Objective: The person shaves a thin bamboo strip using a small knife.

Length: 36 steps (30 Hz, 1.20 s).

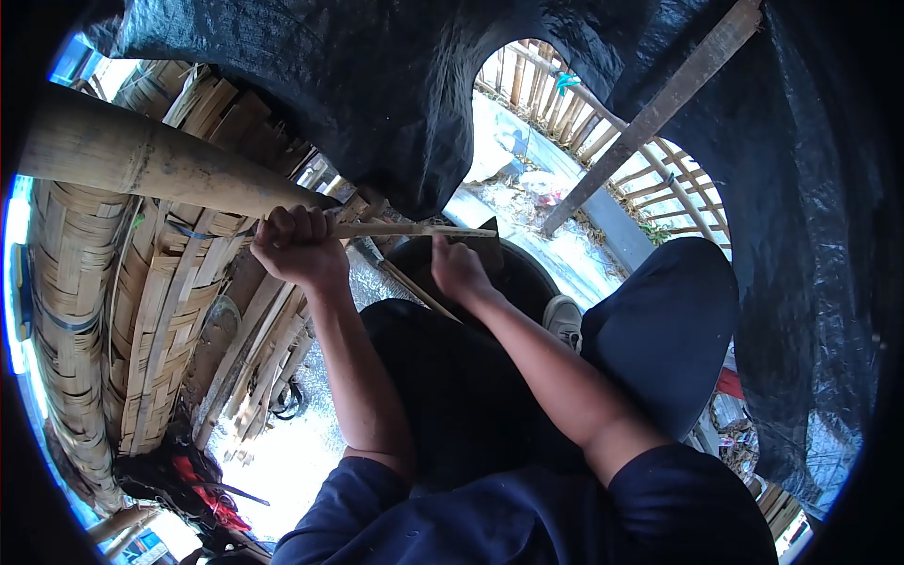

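Observation:
My left hand (297,247) is closed in a fist around one end of a pale bamboo strip (377,229). The strip runs level to the right, its far end above my right hand (459,270). That hand is closed, a thumb or finger raised against the strip's underside. Beside it a dark, flat knife blade (488,247) with a pointed top corner meets the strip; the handle is hidden in the hand. Below, a thin bamboo stick (414,287) slants down toward my right forearm. A dark round tub (532,273) lies behind the hands.
A thick bamboo pole (141,155) crosses the upper left, close to my left fist. Woven bamboo panels (80,311) are stacked at left. Black plastic sheeting (367,85) hangs overhead and at right. A wooden post (650,118) slants beyond my right knee, before a bamboo fence (673,184).

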Each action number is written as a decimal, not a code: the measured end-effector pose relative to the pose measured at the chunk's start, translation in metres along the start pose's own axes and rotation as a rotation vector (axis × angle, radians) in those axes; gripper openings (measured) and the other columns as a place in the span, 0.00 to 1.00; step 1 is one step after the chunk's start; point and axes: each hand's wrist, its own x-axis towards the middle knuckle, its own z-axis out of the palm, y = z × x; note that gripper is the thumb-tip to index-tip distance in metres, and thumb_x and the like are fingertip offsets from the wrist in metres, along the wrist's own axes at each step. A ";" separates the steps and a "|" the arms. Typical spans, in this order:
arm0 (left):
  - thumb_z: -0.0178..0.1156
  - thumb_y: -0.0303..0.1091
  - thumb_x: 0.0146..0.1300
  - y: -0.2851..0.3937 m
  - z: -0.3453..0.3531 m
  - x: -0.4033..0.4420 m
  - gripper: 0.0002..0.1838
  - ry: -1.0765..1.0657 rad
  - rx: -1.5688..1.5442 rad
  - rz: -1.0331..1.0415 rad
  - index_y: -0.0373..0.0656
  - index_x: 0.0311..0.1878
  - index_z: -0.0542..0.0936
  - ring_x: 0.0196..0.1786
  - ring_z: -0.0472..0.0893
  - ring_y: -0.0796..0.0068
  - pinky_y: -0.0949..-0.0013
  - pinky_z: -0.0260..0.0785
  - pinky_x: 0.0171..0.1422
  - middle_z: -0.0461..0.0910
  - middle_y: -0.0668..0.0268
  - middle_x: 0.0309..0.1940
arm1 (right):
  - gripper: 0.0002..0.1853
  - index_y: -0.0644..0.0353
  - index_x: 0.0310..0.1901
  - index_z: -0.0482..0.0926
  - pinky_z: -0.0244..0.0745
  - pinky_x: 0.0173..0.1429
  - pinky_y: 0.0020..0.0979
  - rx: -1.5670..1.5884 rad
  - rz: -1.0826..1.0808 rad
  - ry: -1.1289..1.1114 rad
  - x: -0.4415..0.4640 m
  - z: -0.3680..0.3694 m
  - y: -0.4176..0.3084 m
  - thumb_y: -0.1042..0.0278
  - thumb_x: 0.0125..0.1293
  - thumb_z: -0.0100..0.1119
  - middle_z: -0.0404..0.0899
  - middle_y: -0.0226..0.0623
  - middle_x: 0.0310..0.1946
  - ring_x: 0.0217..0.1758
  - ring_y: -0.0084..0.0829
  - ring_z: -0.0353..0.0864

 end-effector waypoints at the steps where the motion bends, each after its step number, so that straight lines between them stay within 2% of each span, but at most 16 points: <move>1: 0.43 0.47 0.62 0.000 -0.002 0.000 0.20 -0.098 -0.060 -0.046 0.51 0.17 0.54 0.16 0.44 0.80 0.70 0.40 0.22 0.46 0.75 0.10 | 0.28 0.68 0.49 0.77 0.72 0.56 0.52 0.136 0.046 0.010 -0.004 -0.002 -0.011 0.51 0.74 0.32 0.78 0.66 0.35 0.44 0.60 0.80; 4: 0.43 0.47 0.63 0.002 -0.011 0.000 0.21 -0.270 -0.156 -0.110 0.50 0.17 0.54 0.17 0.43 0.79 0.70 0.41 0.23 0.46 0.74 0.11 | 0.27 0.69 0.54 0.72 0.72 0.55 0.52 0.110 0.006 0.012 0.003 -0.001 -0.001 0.52 0.74 0.32 0.79 0.62 0.34 0.43 0.61 0.80; 6: 0.43 0.47 0.63 0.002 -0.013 0.001 0.21 -0.361 -0.190 -0.132 0.50 0.18 0.54 0.17 0.43 0.79 0.69 0.41 0.23 0.47 0.73 0.11 | 0.26 0.69 0.56 0.69 0.73 0.55 0.52 -0.146 -0.094 0.069 0.019 0.014 0.033 0.53 0.73 0.33 0.80 0.58 0.35 0.43 0.61 0.80; 8: 0.42 0.48 0.63 0.003 -0.015 -0.002 0.21 -0.329 -0.237 -0.154 0.49 0.18 0.54 0.18 0.45 0.78 0.69 0.41 0.24 0.48 0.73 0.12 | 0.24 0.69 0.53 0.70 0.74 0.54 0.51 0.053 0.220 0.036 0.021 0.007 0.037 0.55 0.73 0.34 0.81 0.58 0.37 0.44 0.60 0.80; 9: 0.42 0.48 0.63 0.003 -0.013 -0.003 0.21 -0.358 -0.210 -0.163 0.49 0.18 0.54 0.18 0.46 0.78 0.69 0.42 0.24 0.48 0.73 0.12 | 0.25 0.71 0.51 0.71 0.73 0.54 0.52 -0.241 -0.093 -0.012 0.020 0.010 0.027 0.55 0.73 0.33 0.80 0.59 0.37 0.45 0.60 0.79; 10: 0.42 0.48 0.63 0.002 -0.012 -0.002 0.21 -0.358 -0.210 -0.166 0.49 0.18 0.54 0.18 0.46 0.78 0.69 0.42 0.24 0.48 0.73 0.12 | 0.25 0.71 0.51 0.71 0.73 0.54 0.52 -0.240 -0.091 -0.012 0.005 0.001 -0.001 0.55 0.73 0.33 0.80 0.59 0.37 0.45 0.60 0.79; 12: 0.41 0.48 0.63 0.000 -0.010 -0.003 0.21 -0.409 -0.234 -0.156 0.49 0.18 0.55 0.17 0.46 0.78 0.68 0.42 0.24 0.48 0.73 0.12 | 0.33 0.75 0.31 0.78 0.71 0.51 0.53 0.261 -0.085 -0.032 -0.034 -0.030 -0.064 0.48 0.74 0.34 0.77 0.69 0.31 0.42 0.60 0.79; 15: 0.41 0.48 0.62 -0.002 -0.011 -0.002 0.20 -0.443 -0.229 -0.178 0.49 0.18 0.55 0.17 0.46 0.78 0.69 0.42 0.24 0.48 0.72 0.12 | 0.34 0.74 0.27 0.77 0.71 0.51 0.53 0.237 0.005 0.042 -0.023 -0.019 -0.045 0.48 0.74 0.33 0.76 0.69 0.27 0.42 0.60 0.79; 18: 0.42 0.48 0.62 0.002 -0.010 -0.005 0.21 -0.363 -0.249 -0.140 0.48 0.18 0.55 0.17 0.46 0.78 0.69 0.42 0.23 0.48 0.72 0.11 | 0.29 0.76 0.37 0.75 0.72 0.52 0.53 -0.035 -0.011 0.131 0.016 0.010 0.035 0.53 0.74 0.33 0.77 0.67 0.30 0.44 0.60 0.78; 22: 0.42 0.48 0.62 -0.001 -0.008 -0.005 0.21 -0.351 -0.243 -0.170 0.48 0.18 0.55 0.17 0.46 0.78 0.68 0.42 0.23 0.48 0.72 0.11 | 0.26 0.76 0.42 0.75 0.74 0.51 0.51 -0.107 -0.163 0.107 -0.004 -0.009 -0.011 0.56 0.74 0.35 0.78 0.65 0.31 0.43 0.58 0.80; 24: 0.42 0.48 0.62 -0.003 -0.005 -0.006 0.21 -0.451 -0.232 -0.167 0.48 0.18 0.55 0.16 0.46 0.78 0.68 0.41 0.22 0.48 0.72 0.11 | 0.22 0.76 0.54 0.67 0.75 0.50 0.51 0.232 -0.017 -0.166 -0.034 -0.042 -0.068 0.62 0.72 0.36 0.79 0.63 0.35 0.43 0.55 0.81; 27: 0.42 0.48 0.63 -0.004 -0.002 -0.007 0.21 -0.417 -0.201 -0.155 0.48 0.18 0.55 0.16 0.45 0.78 0.69 0.41 0.22 0.48 0.72 0.11 | 0.23 0.76 0.59 0.61 0.75 0.50 0.51 0.193 0.001 -0.063 -0.011 -0.019 -0.026 0.65 0.70 0.39 0.80 0.60 0.38 0.43 0.53 0.82; 28: 0.42 0.48 0.63 -0.003 -0.003 -0.005 0.21 -0.424 -0.202 -0.153 0.48 0.18 0.55 0.16 0.45 0.78 0.69 0.41 0.22 0.48 0.72 0.11 | 0.22 0.73 0.58 0.64 0.74 0.51 0.51 -0.321 -0.235 0.022 0.010 0.007 0.019 0.64 0.70 0.39 0.80 0.59 0.37 0.44 0.54 0.81; 30: 0.42 0.48 0.63 0.000 -0.006 -0.005 0.21 -0.320 -0.201 -0.124 0.48 0.18 0.55 0.16 0.45 0.78 0.69 0.41 0.22 0.48 0.72 0.11 | 0.22 0.70 0.59 0.64 0.75 0.52 0.51 -0.045 0.155 0.047 0.018 0.006 0.054 0.63 0.70 0.40 0.81 0.57 0.37 0.45 0.53 0.82; 34: 0.42 0.47 0.63 -0.001 -0.002 -0.003 0.21 -0.207 -0.164 -0.116 0.49 0.18 0.55 0.16 0.44 0.78 0.69 0.40 0.22 0.47 0.72 0.11 | 0.22 0.68 0.60 0.62 0.75 0.51 0.51 -0.203 -0.033 0.024 0.018 0.014 0.028 0.63 0.69 0.41 0.81 0.55 0.37 0.41 0.55 0.82; 36: 0.42 0.47 0.62 -0.002 -0.003 -0.001 0.20 -0.183 -0.170 -0.095 0.50 0.18 0.55 0.16 0.44 0.79 0.70 0.39 0.22 0.47 0.73 0.11 | 0.20 0.71 0.51 0.71 0.75 0.50 0.50 0.222 -0.014 -0.120 -0.015 -0.014 -0.033 0.60 0.70 0.41 0.81 0.57 0.34 0.38 0.57 0.81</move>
